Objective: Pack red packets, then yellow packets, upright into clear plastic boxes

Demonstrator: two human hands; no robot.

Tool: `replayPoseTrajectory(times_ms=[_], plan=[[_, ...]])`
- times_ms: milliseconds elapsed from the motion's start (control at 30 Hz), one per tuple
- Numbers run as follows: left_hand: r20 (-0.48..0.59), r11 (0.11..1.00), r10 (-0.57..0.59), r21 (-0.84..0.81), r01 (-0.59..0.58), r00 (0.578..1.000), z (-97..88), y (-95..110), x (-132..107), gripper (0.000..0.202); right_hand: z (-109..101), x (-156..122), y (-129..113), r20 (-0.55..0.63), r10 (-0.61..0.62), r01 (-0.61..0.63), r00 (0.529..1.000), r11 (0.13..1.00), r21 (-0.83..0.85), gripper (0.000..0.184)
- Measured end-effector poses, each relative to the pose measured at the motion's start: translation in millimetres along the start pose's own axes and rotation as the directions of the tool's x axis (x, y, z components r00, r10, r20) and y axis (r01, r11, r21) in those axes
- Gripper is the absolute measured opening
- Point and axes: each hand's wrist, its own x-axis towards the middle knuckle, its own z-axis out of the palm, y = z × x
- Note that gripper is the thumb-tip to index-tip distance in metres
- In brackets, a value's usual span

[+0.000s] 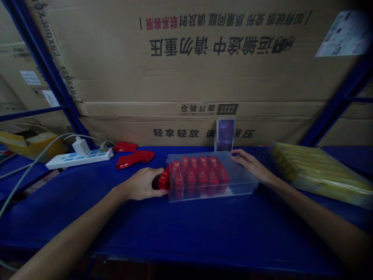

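Nearest the camera, the person's two forearms reach in from the lower corners over a blue shelf [180, 233]; the left hand [141, 184] is at the left end of a clear plastic box [241, 177], its thumb and fingers pinching a red packet [164, 179] with gold print, a dark item beside it in the same grasp; the right hand [252, 165] lies at the box's far right corner, fingers extended and touching the edge, though I cannot tell whether its thumb presses against them or the box.

The box rests on the shelf, near its middle; red packets [202, 175] fill its left and central part in rows, while its right part shows none; two loose red pieces [135, 158] lie behind the left hand, near a white power strip [78, 158] with a plug [81, 147] in it; a blurred upright panel [225, 134] stands just behind the box; a yellow bundle [323, 173] in clear wrap lies to the right; printed cardboard [189, 81] rises behind everything.
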Motion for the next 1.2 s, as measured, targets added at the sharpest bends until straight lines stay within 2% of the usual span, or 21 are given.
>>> replayPoseTrajectory(times_ms=[133,267,367,467,600,667,800,967,1100,1200], plan=[[-0.057,0.998,-0.020,0.065,0.023,0.998,11.0,-0.2,4.6,0.044,-0.4,0.7,2.0,-0.006,-0.001,0.001,1.000,1.000,-0.011,0.034],[-0.132,0.987,-0.035,0.148,0.055,0.991,13.6,1.5,5.6,0.051,-0.7,0.7,2.5,-0.010,-0.006,0.006,1.000,1.000,-0.012,0.035],[-0.148,0.986,-0.046,0.153,0.069,0.988,14.3,2.1,5.8,0.054,-0.7,0.2,1.6,-0.006,0.000,0.000,1.000,1.000,-0.007,0.035],[-0.108,0.994,-0.046,0.090,0.056,0.993,15.2,2.7,6.1,0.053,-0.8,-0.1,1.6,-0.005,0.008,-0.008,1.000,1.000,-0.019,0.034],[-0.011,0.994,0.067,-0.082,-0.067,0.998,11.4,1.6,3.0,0.044,-1.1,0.0,1.9,0.000,0.021,-0.021,1.000,1.000,-0.014,0.034],[0.020,0.986,0.094,-0.142,-0.090,0.995,7.6,-0.4,-0.9,0.040,-1.2,-0.1,1.0,0.010,0.033,-0.033,0.999,0.999,-0.007,0.034],[0.041,0.985,0.066,-0.160,-0.059,0.997,4.2,-3.1,-7.1,0.032,-1.3,-0.6,-2.1,0.013,0.025,-0.024,1.000,1.000,-0.018,0.036],[0.058,0.966,0.181,-0.197,-0.167,0.982,12.2,-0.3,-2.0,0.012,-1.4,-0.1,-1.4,0.002,0.025,-0.025,1.000,1.000,-0.016,0.035],[0.053,0.949,0.181,-0.273,-0.160,0.982,20.1,4.8,4.4,0.021,-1.6,1.9,3.0,0.021,0.031,-0.031,0.999,0.999,-0.010,0.034],[0.007,0.968,0.139,-0.213,-0.134,0.990,23.0,5.6,6.6,0.029,-2.0,2.8,4.6,0.032,0.028,-0.028,0.999,1.000,0.002,0.036]])
